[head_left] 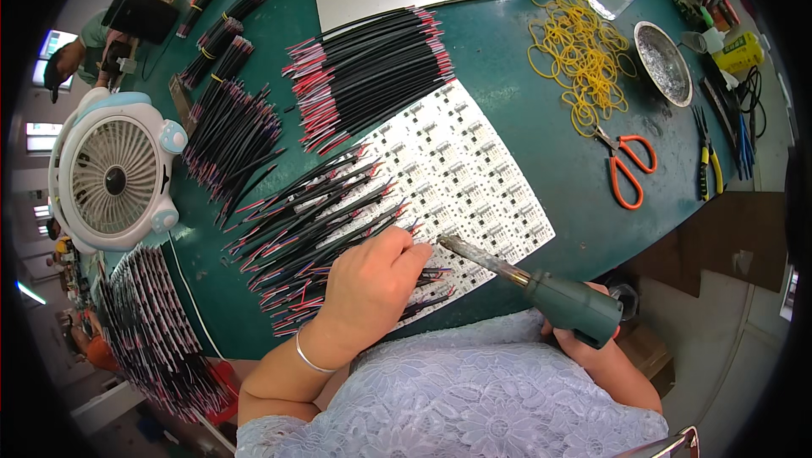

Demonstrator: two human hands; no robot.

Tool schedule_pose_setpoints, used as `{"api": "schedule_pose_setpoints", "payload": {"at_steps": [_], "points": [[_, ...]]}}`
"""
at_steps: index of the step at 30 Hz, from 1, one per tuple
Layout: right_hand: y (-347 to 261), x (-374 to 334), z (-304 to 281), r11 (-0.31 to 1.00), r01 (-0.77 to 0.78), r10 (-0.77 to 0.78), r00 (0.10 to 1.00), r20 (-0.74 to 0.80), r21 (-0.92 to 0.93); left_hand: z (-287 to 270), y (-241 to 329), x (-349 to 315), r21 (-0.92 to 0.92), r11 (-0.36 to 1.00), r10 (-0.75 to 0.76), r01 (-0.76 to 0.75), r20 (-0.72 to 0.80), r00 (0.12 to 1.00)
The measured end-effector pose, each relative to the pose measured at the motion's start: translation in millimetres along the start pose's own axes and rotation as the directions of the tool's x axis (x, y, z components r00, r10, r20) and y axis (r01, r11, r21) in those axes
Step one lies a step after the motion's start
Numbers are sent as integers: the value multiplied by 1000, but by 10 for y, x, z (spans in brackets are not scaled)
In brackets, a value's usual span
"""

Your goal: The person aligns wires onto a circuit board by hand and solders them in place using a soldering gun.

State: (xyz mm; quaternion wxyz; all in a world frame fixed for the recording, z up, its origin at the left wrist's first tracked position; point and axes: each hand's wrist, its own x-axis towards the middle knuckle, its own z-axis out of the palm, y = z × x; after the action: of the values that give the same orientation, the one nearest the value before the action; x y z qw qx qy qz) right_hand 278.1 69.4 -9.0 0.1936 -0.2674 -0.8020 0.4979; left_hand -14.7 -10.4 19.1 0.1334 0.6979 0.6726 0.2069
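A green soldering iron [575, 306] is gripped in my right hand [592, 348], its metal tip touching or just above a white circuit board panel [474, 153]. My left hand [368, 285] is closed in a pinch over the panel, close to the iron's tip. Its fingertips are hidden, so what they hold cannot be made out. Short black cables [313, 230] with red and white stripped ends lie in rows across the panel's left part and around this hand. Small dark components cover the panel's bare part.
More cables lie in a stack [381, 65], a loose pile [228, 137] and tied bundles [245, 1]. A white fan [114, 175] stands left. To the right are yellow rubber bands [575, 43], a metal dish [662, 63], orange-handled scissors [626, 166] and yellow-black pliers [707, 158].
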Motion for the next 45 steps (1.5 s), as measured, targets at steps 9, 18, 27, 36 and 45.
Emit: {"api": "schedule_pose_setpoints", "payload": {"at_steps": [9, 18, 27, 36, 45], "points": [[-59, 112, -37, 980, 158, -156, 987, 26, -124, -15, 23, 12, 31, 999, 11, -12, 23, 1000], [-87, -139, -28, 909, -206, 255, 962, -94, 363, -9, 53, 2, 53, 999, 9, -10, 6, 1000], [-52, -267, 1, 831, -107, 241, 954, -180, 546, -11, 162, -127, -145, 989, -44, 20, -169, 985], [-68, -376, -71, 953, -212, 220, 975, -14, 214, 126, 175, -166, 88, 995, -40, 52, -136, 990], [-42, -330, -36, 992, -122, 124, 991, -48, 34, 92, 185, -150, 105, 994, 5, 3, -70, 998]]}}
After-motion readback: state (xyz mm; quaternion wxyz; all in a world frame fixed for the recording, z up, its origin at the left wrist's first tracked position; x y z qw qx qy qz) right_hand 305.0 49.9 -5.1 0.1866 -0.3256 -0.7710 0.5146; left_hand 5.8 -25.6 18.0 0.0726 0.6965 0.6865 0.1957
